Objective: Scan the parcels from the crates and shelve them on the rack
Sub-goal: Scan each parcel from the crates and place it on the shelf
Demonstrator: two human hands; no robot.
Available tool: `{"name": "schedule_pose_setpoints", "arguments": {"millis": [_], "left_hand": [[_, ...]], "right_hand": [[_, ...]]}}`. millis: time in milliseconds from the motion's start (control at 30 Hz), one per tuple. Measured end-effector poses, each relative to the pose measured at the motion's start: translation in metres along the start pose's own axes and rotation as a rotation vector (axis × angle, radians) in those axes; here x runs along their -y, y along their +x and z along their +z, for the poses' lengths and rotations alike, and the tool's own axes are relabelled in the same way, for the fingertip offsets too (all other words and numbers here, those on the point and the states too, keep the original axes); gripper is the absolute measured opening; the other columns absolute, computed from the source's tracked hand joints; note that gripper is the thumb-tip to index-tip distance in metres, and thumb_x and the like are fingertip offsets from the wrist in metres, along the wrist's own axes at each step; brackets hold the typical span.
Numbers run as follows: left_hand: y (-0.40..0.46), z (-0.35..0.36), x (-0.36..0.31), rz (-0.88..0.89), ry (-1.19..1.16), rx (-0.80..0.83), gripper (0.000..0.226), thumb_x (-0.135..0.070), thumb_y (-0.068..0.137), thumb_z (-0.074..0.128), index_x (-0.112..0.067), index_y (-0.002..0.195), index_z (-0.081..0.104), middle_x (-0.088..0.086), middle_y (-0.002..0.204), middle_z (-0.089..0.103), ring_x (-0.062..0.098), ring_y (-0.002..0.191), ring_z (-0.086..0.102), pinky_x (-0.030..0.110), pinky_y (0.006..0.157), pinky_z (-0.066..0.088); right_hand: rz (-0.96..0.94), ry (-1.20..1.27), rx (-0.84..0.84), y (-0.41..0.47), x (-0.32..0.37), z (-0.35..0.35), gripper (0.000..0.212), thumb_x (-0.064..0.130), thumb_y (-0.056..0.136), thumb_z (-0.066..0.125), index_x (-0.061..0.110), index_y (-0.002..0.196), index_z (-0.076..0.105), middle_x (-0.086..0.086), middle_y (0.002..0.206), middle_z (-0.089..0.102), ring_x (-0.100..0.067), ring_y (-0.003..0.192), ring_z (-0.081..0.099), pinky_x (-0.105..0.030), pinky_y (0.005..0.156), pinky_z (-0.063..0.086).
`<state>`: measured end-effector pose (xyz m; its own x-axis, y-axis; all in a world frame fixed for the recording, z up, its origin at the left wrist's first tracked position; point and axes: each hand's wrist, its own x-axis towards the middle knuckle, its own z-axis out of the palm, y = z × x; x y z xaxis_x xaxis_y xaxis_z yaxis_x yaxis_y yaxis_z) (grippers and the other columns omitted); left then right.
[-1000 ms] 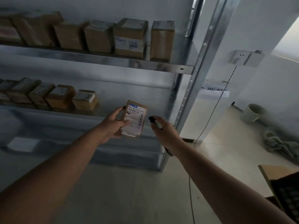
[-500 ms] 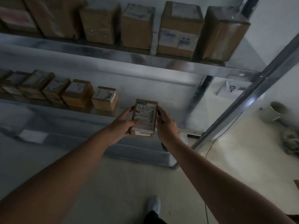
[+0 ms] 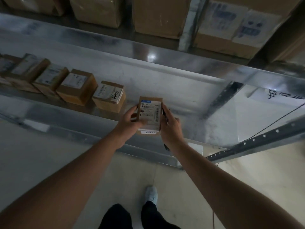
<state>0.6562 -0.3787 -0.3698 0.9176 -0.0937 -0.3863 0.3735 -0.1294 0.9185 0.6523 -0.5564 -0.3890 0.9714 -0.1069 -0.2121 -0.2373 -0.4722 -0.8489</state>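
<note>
I stand at a metal rack (image 3: 165,63). On its lower shelf (image 3: 173,90), a row of brown boxes (image 3: 77,86) runs from the far left toward the middle, each with a white label on top, set side by side; the right part is bare metal. The upper shelf (image 3: 99,40) carries larger boxes (image 3: 158,15). The floor (image 3: 132,176) below is pale.

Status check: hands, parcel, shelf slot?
Both hands, left and right, grip parcel over middle shelf. Slot right of last box open. Nothing in the way.
</note>
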Motion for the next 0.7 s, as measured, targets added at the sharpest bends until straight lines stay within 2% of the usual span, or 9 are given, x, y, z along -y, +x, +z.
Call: {"name": "schedule_pose_setpoints", "arguments": {"millis": [133,267,367,433,500,533,600,700], "left_hand": [[0.022,-0.005,0.006,0.020,-0.027,-0.015,0.064,-0.011,0.088,0.081,-0.037,0.141,0.056,-0.006,0.120,0.075,0.015,0.117,0.068,0.047,0.106,0.054],[0.047,-0.013,0.011,0.050,0.011,-0.038,0.064,-0.012,0.089,0.081,-0.038,0.142,0.056,-0.003,0.131,0.065,0.014,0.121,0.062,0.040,0.102,0.055],[0.066,-0.023,0.017,0.082,0.057,-0.046,0.074,-0.012,0.092,0.078,-0.042,0.153,0.046,-0.004,0.141,0.056,0.011,0.124,0.057,0.032,0.101,0.052],[0.078,-0.030,0.023,0.079,0.078,-0.044,0.079,-0.013,0.094,0.076,-0.042,0.158,0.039,-0.003,0.148,0.050,0.010,0.127,0.054,0.038,0.108,0.049],[0.088,-0.034,0.025,0.106,0.102,-0.037,0.076,-0.014,0.096,0.074,-0.039,0.159,0.040,-0.005,0.144,0.055,0.005,0.122,0.057,0.041,0.112,0.049],[0.093,-0.035,0.026,0.124,0.121,-0.036,0.073,-0.015,0.097,0.073,-0.038,0.159,0.041,-0.004,0.142,0.058,0.008,0.123,0.059,0.041,0.113,0.049],[0.099,-0.036,0.025,0.152,0.154,-0.039,0.068,-0.015,0.099,0.071,-0.035,0.158,0.043,-0.005,0.139,0.061,0.012,0.126,0.058,0.040,0.113,0.049],[0.104,-0.038,0.024,0.176,0.184,-0.038,0.068,-0.013,0.100,0.069,-0.032,0.159,0.042,-0.008,0.134,0.063,0.008,0.121,0.058,0.034,0.110,0.048]], "right_hand": [[0.021,-0.023,-0.018,0.019,0.002,0.012,0.047,0.041,0.116,0.034,0.054,0.162,0.033,-0.012,0.130,0.056,-0.022,0.107,0.064,-0.042,0.094,0.062],[0.061,-0.024,-0.065,0.037,-0.002,0.032,0.046,0.045,0.115,0.034,0.058,0.160,0.032,-0.010,0.129,0.056,-0.015,0.098,0.062,-0.035,0.083,0.061],[0.092,-0.004,-0.098,0.050,-0.007,0.051,0.047,0.045,0.115,0.034,0.056,0.161,0.032,-0.011,0.130,0.056,-0.020,0.102,0.064,-0.042,0.093,0.061],[0.118,-0.001,-0.138,0.058,-0.010,0.062,0.046,0.048,0.114,0.034,0.058,0.160,0.033,-0.009,0.128,0.052,-0.013,0.096,0.059,-0.041,0.095,0.058],[0.145,0.021,-0.192,0.065,-0.011,0.070,0.044,0.051,0.113,0.034,0.061,0.157,0.036,-0.006,0.124,0.048,-0.008,0.092,0.054,-0.043,0.099,0.057],[0.149,0.036,-0.212,0.070,-0.010,0.073,0.044,0.051,0.113,0.035,0.061,0.156,0.038,-0.005,0.123,0.048,-0.007,0.092,0.055,-0.044,0.100,0.057],[0.141,0.049,-0.231,0.076,-0.008,0.077,0.043,0.050,0.113,0.036,0.058,0.156,0.041,-0.005,0.123,0.052,-0.011,0.094,0.059,-0.045,0.099,0.058],[0.144,0.056,-0.235,0.082,-0.005,0.080,0.043,0.049,0.113,0.036,0.056,0.155,0.043,-0.008,0.126,0.057,-0.020,0.100,0.066,-0.048,0.098,0.060]]}}
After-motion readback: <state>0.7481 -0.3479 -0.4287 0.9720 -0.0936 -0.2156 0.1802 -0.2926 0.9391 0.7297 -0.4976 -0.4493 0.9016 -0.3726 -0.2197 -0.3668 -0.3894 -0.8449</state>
